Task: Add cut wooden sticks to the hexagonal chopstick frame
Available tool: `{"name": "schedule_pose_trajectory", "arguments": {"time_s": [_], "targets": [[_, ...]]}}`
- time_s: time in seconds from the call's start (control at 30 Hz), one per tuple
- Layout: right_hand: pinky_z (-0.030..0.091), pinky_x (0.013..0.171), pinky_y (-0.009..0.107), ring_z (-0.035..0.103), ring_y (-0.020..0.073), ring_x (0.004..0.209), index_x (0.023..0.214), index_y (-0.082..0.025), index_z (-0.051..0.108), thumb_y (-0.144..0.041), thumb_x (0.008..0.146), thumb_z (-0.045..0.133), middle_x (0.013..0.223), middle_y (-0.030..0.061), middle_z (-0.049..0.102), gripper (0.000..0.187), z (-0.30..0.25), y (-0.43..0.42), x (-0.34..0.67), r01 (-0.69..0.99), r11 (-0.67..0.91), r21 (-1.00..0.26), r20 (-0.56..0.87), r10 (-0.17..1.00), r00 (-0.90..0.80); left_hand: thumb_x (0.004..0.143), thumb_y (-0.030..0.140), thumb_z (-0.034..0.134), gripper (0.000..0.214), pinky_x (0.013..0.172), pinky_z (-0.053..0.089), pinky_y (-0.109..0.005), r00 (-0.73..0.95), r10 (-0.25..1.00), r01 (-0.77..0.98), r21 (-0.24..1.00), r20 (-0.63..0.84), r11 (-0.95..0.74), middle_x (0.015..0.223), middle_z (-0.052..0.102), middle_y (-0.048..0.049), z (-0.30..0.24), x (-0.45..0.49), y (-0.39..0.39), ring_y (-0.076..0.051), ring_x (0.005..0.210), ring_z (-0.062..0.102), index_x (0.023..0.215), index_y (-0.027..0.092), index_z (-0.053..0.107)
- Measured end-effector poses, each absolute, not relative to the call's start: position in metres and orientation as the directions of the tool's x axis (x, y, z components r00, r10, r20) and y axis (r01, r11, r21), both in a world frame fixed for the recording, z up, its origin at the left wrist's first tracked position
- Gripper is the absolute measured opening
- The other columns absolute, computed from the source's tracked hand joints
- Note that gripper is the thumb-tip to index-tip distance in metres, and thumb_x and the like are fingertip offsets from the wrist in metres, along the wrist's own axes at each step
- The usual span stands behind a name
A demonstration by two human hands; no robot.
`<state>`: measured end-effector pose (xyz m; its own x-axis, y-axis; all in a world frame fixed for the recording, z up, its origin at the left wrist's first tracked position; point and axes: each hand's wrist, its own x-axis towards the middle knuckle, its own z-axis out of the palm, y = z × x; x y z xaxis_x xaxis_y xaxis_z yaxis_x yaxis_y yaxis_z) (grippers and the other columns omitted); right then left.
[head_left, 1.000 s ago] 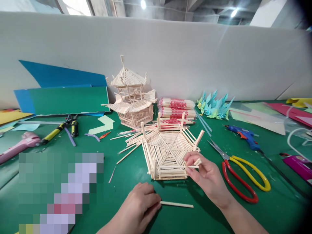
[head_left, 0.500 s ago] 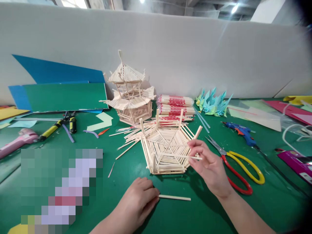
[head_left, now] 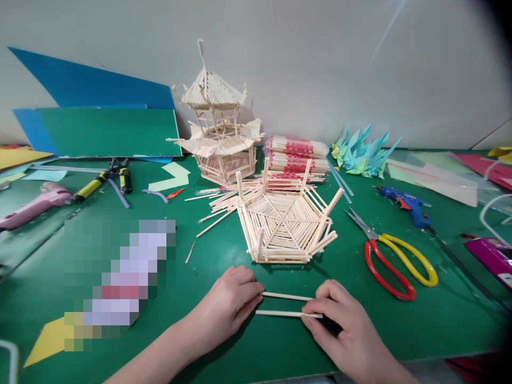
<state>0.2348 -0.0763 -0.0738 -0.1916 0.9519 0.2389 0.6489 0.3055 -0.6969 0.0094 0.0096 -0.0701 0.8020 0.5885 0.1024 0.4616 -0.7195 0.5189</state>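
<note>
My left hand [head_left: 237,296] pinches the left end of a thin wooden stick [head_left: 286,296] low over the green table. My right hand [head_left: 340,320] grips a second wooden stick [head_left: 278,313] near its right end, just in front of the first and roughly parallel to it. The far stick's right end meets the fingers of my right hand. Beyond both hands stands a six-sided stick base [head_left: 280,224] with upright posts at its corners. Behind it rises a two-tiered stick pagoda [head_left: 220,128].
Loose sticks [head_left: 218,213] and wrapped stick bundles [head_left: 296,152] lie behind the base. Scissors [head_left: 376,237], a blue glue gun [head_left: 408,205] and blue folded paper [head_left: 362,152] are on the right. Pliers [head_left: 104,178] and a pink tool [head_left: 38,205] lie left.
My right hand has come down from the base to the table front, bringing its stick alongside the left hand's stick. The view has tilted downward.
</note>
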Motion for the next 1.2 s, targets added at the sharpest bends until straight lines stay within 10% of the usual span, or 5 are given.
{"name": "schedule_pose_trajectory", "arguments": {"time_s": [0.2,1.2], "targets": [[0.032,0.057,0.029,0.047,0.0152,0.064,0.074,-0.022,0.063,-0.015,0.08,0.055,0.067,0.0022,0.054,0.012,-0.078,-0.072,0.227,0.823,0.337,-0.457,0.331,0.923,-0.195,0.089,0.012,0.034,0.028,0.067,0.038,-0.031,0.831,0.556,0.459,0.551,0.011,-0.697,0.078,0.054,-0.0071,-0.055,0.008,0.009,-0.019,0.074,0.048,0.097,0.014,0.061],[0.045,0.064,0.03,0.054,0.0166,0.074,0.084,-0.021,0.056,-0.015,0.081,0.054,0.078,0.0025,0.057,0.007,-0.083,-0.078,0.251,0.787,0.214,-0.579,0.195,0.973,-0.122,0.088,0.015,0.043,0.016,0.07,0.046,-0.029,0.746,0.653,0.485,0.565,0.131,-0.668,0.085,0.053,-0.0064,-0.067,-0.004,0.001,-0.017,0.078,0.051,0.084,0.016,0.058]]}}
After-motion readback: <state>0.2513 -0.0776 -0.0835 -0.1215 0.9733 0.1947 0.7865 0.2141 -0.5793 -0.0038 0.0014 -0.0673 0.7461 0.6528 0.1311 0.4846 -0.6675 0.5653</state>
